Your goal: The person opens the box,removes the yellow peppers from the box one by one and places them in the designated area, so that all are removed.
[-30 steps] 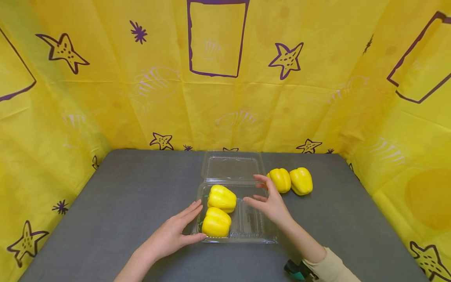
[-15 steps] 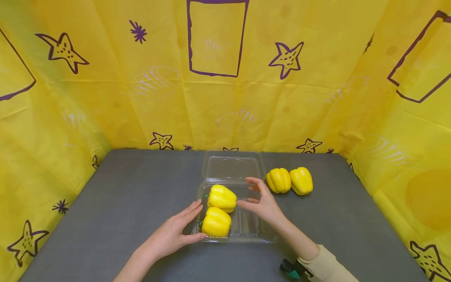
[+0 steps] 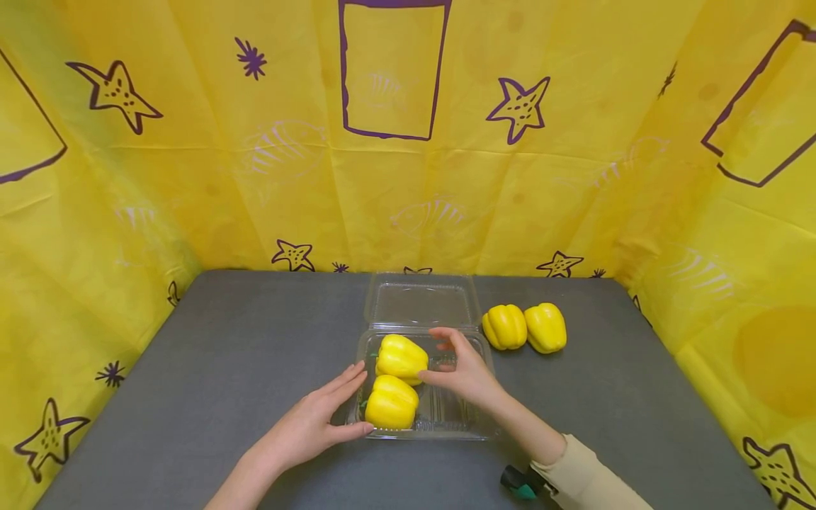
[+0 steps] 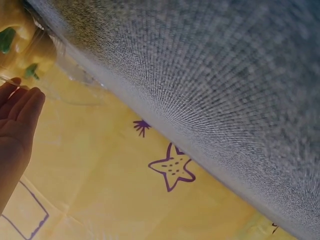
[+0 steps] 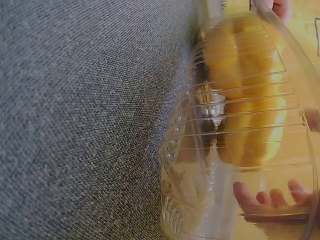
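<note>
Since the left hand (image 3: pixel 312 418) lies along the left side of the clear plastic container (image 3: pixel 452 434), fingers straight and thumb at the near left corner, it probably steadies the light tray. It isn't clenched and grips no pepper; the left wrist view shows its fingertips at the thin clear edge.

Right sleeve (image 3: pixel 593 474) near the front edge, with a dark and green device (image 3: pixel 523 483) at the wrist, likely strapped on.

Inside the tray, the near yellow pepper (image 3: pixel 392 402) lies on its side in the left half, green stem (image 4: pixel 31 71) toward the left wall. That wall and the neighbouring pepper probably keep it from rolling.

Right hand (image 3: pixel 468 372) hangs over the tray's right half, fingers loosely bent, thumb apart from them, nothing grasped. Thumb tip overlaps the right end of the far yellow pepper (image 3: pixel 400 358) in the head view; can't tell if they touch. The right wrist view shows fingers apart from the peppers.

Far pepper also lies sideways, beside the near one, both packed left, which leaves the right half bare.

Lid (image 3: pixel 421 304) lies folded back flat behind the tray, presumably so it doesn't block the opening.

Right of the lid, two loose yellow peppers, the left one (image 3: pixel 505 327) and the right one (image 3: pixel 545 328), sit side by side on the grey table (image 3: pixel 287 319), outside the tray.

Farthest back: yellow printed backdrop (image 3: pixel 408 177).
</note>
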A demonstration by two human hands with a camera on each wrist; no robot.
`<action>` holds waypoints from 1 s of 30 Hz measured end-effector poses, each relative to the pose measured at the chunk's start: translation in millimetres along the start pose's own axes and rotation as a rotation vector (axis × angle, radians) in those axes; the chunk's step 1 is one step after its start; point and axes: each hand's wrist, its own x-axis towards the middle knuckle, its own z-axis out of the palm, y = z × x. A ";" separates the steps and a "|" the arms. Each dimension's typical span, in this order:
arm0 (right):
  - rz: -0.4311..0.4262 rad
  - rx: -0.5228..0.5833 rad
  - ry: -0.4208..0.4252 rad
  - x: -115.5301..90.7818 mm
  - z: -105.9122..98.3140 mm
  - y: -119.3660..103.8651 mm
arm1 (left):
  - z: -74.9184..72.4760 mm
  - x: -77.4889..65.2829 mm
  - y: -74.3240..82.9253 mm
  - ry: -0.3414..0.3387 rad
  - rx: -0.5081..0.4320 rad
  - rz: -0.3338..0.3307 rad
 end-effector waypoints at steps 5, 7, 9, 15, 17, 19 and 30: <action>0.005 -0.008 -0.010 1.1 1.8 -2.1 | -0.5 -0.1 0.3 0.004 0.007 0.004; 0.003 -0.008 -0.022 1.2 2.6 -2.8 | -0.5 -0.1 0.6 0.006 0.008 0.008; 0.006 -0.009 -0.033 1.5 3.6 -2.7 | -0.5 0.1 1.1 0.006 0.007 0.013; 0.018 -0.061 -0.033 3.3 6.4 -0.5 | 0.0 0.6 1.4 0.003 0.010 0.028; 0.025 -0.077 -0.035 3.8 7.2 -0.5 | 0.2 0.7 1.5 0.005 0.013 0.037; 0.031 -0.079 -0.040 4.5 8.0 -0.4 | 0.0 0.7 1.8 0.006 0.011 0.038; 0.014 -0.092 -0.077 8.1 11.9 4.1 | -0.9 1.6 1.6 -0.006 0.001 0.016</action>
